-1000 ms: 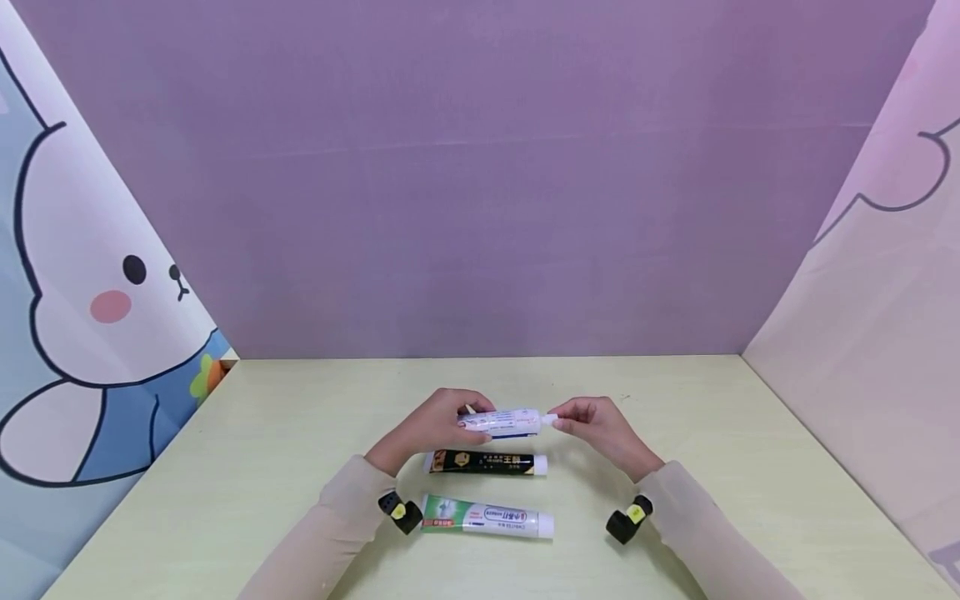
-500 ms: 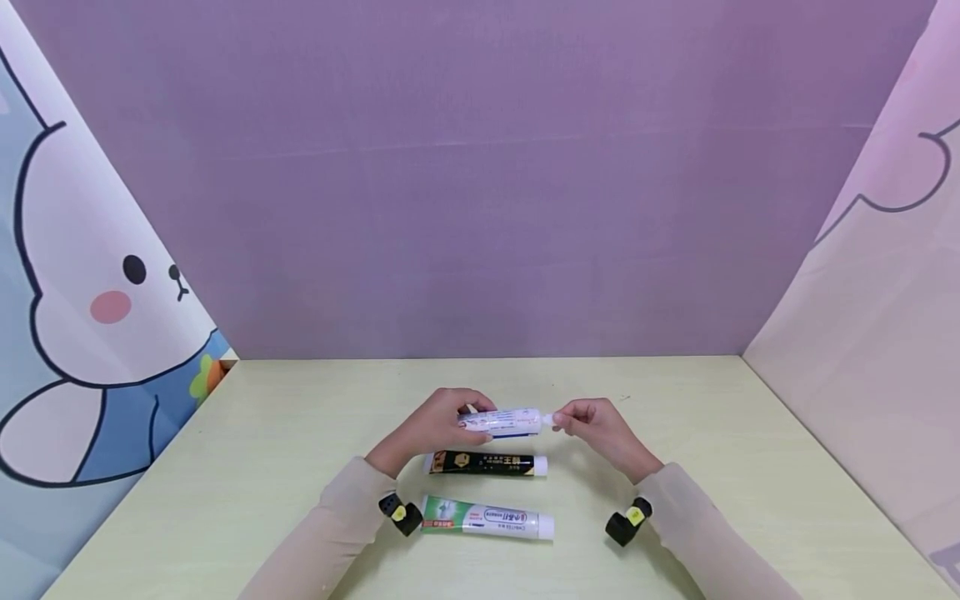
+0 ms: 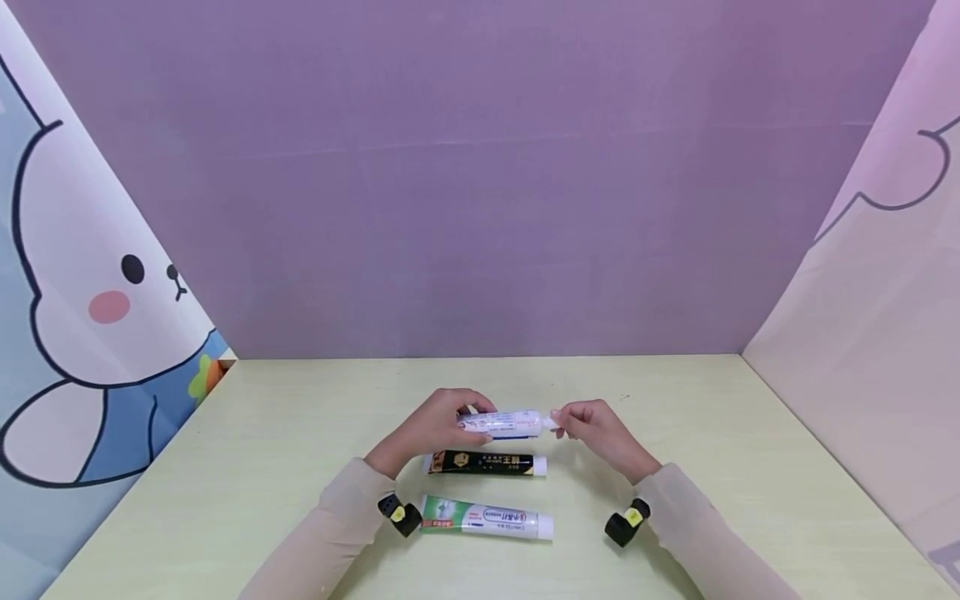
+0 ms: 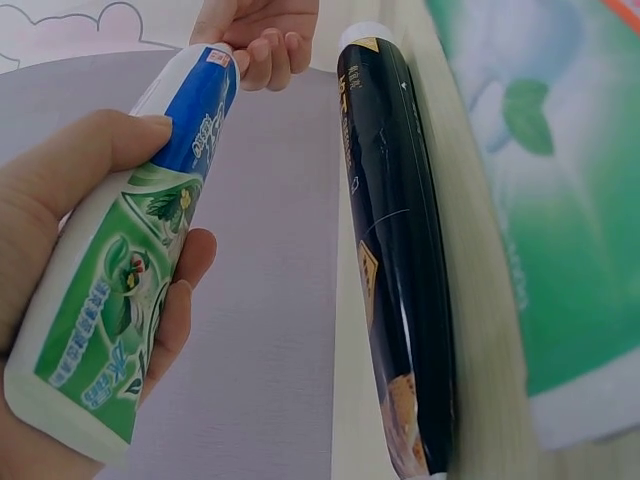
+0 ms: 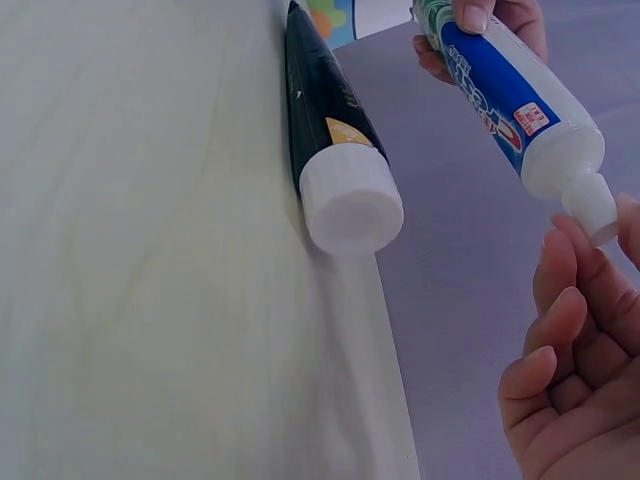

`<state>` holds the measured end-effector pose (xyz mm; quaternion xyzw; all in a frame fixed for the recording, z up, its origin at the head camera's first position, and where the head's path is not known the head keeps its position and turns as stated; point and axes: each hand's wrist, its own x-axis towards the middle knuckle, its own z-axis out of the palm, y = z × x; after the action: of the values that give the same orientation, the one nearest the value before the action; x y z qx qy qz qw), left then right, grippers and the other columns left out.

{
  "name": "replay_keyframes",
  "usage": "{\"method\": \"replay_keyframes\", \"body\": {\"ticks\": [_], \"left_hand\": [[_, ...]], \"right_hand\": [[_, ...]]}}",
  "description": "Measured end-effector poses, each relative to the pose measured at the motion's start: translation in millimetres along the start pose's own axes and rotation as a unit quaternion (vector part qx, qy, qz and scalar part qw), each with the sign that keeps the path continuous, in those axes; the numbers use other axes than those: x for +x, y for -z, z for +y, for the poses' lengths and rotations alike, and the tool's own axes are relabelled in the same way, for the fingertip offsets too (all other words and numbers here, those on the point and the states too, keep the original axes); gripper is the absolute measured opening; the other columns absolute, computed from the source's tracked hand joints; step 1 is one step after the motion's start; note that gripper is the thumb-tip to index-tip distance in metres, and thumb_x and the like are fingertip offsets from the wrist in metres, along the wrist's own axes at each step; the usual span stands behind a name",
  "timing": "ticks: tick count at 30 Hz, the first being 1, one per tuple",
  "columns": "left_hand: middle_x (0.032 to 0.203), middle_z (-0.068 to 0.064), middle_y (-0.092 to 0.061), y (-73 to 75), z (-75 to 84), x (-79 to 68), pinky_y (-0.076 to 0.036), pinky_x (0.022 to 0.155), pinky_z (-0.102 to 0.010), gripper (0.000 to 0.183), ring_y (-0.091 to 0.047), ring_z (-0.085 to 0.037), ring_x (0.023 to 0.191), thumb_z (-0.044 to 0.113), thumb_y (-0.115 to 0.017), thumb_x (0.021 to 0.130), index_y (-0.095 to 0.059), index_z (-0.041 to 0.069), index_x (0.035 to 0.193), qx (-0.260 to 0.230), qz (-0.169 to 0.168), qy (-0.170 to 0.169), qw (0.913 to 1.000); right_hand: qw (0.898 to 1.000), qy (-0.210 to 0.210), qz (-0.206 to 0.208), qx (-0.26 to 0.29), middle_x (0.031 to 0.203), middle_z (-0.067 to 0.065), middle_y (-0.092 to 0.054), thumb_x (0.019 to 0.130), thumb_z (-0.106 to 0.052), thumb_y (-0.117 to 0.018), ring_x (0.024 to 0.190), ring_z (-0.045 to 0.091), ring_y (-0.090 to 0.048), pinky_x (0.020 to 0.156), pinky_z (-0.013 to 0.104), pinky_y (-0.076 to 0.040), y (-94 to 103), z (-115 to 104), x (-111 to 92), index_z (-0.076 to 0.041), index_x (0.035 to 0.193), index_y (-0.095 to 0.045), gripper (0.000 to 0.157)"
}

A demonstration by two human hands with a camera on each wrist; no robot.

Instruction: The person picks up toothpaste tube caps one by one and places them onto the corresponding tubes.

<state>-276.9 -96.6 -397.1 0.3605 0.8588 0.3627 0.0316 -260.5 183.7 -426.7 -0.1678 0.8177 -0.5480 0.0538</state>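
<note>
My left hand (image 3: 442,421) grips a toothpaste tube (image 3: 513,423) round its body, holding it level above the table with its cap end to the right. In the left wrist view this tube (image 4: 130,270) shows green, blue and white printing. My right hand (image 3: 600,429) has its thumb and fingertips at the small white cap (image 5: 590,208), pinching it at the tube's end. Just nearer than the held tube lies a black toothpaste tube (image 3: 487,462) with a white cap. Closer still is a green and white toothpaste tube (image 3: 487,517). Both point their caps to the right.
The pale wooden table (image 3: 300,417) spreads out on both sides of the hands. Behind it rises a purple wall panel (image 3: 480,208). Cartoon-printed panels (image 3: 97,250) flank the table at left and right.
The fingers of my right hand have shifted slightly at the cap, as though turned a little. My left hand and the two lying tubes stay in place.
</note>
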Motion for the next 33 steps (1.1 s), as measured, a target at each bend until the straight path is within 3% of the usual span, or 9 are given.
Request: {"method": "replay_keyframes", "body": {"ticks": [3, 10, 14, 21, 26, 33], "left_hand": [[0.098, 0.002, -0.064, 0.0, 1.0, -0.2, -0.048, 0.071, -0.024, 0.029, -0.057, -0.014, 0.083, 0.019, -0.074, 0.080, -0.067, 0.012, 0.107, -0.002, -0.002, -0.004, 1.0000], [0.098, 0.001, -0.064, -0.4, 0.9, 1.4, -0.048, 0.069, -0.024, 0.029, -0.056, -0.011, 0.080, 0.020, -0.074, 0.080, -0.067, 0.012, 0.107, -0.017, -0.004, -0.014, 0.9997], [0.098, 0.002, -0.064, 0.1, 1.2, 1.3, -0.049, 0.069, -0.025, 0.029, -0.056, -0.012, 0.081, 0.020, -0.074, 0.080, -0.067, 0.012, 0.107, -0.021, -0.005, -0.010, 0.9997], [0.099, 0.004, -0.064, 1.2, -0.3, -0.3, -0.049, 0.071, -0.025, 0.029, -0.057, -0.011, 0.082, 0.019, -0.074, 0.080, -0.067, 0.014, 0.108, -0.020, -0.002, 0.003, 0.9998], [0.099, 0.004, -0.064, 1.4, -2.1, -0.5, -0.049, 0.071, -0.025, 0.030, -0.057, -0.011, 0.082, 0.020, -0.074, 0.080, -0.067, 0.014, 0.108, -0.023, -0.007, 0.008, 0.9997], [0.098, 0.003, -0.064, 1.6, -2.1, -0.3, -0.049, 0.069, -0.025, 0.029, -0.057, -0.012, 0.081, 0.020, -0.074, 0.080, -0.067, 0.013, 0.107, -0.030, -0.014, 0.012, 0.9994]], "right_hand": [[1.000, -0.005, -0.002, -0.009, 0.076, 0.006, -0.062, 0.097, -0.018, -0.052, 0.069, 0.013, -0.047, 0.071, 0.029, -0.038, 0.3, 1, 0, 0.012, 0.085, -0.063, 0.034], [1.000, 0.000, -0.003, -0.003, 0.083, 0.016, -0.067, 0.097, -0.022, -0.051, 0.081, 0.026, -0.057, 0.079, 0.034, -0.042, 3.6, -2, -2, 0.011, 0.085, -0.064, 0.037], [1.000, 0.019, -0.011, -0.013, 0.087, 0.015, -0.067, 0.098, -0.024, -0.050, 0.083, 0.020, -0.058, 0.081, 0.034, -0.043, 8.5, 0, -3, 0.006, 0.087, -0.066, 0.036], [0.999, 0.033, -0.018, -0.012, 0.097, 0.008, -0.065, 0.089, -0.023, -0.065, 0.089, 0.020, -0.058, 0.078, 0.031, -0.050, 13.8, 3, -3, -0.004, 0.105, -0.065, 0.024], [0.998, 0.059, -0.009, -0.010, 0.091, 0.009, -0.060, 0.083, -0.013, -0.072, 0.082, 0.018, -0.056, 0.070, 0.025, -0.048, 12.9, 2, -3, -0.004, 0.102, -0.062, 0.024], [0.995, 0.095, 0.004, -0.017, 0.093, 0.011, -0.061, 0.082, -0.008, -0.071, 0.081, 0.015, -0.057, 0.073, 0.025, -0.047, 9.1, -1, -3, -0.001, 0.099, -0.062, 0.021]]}}
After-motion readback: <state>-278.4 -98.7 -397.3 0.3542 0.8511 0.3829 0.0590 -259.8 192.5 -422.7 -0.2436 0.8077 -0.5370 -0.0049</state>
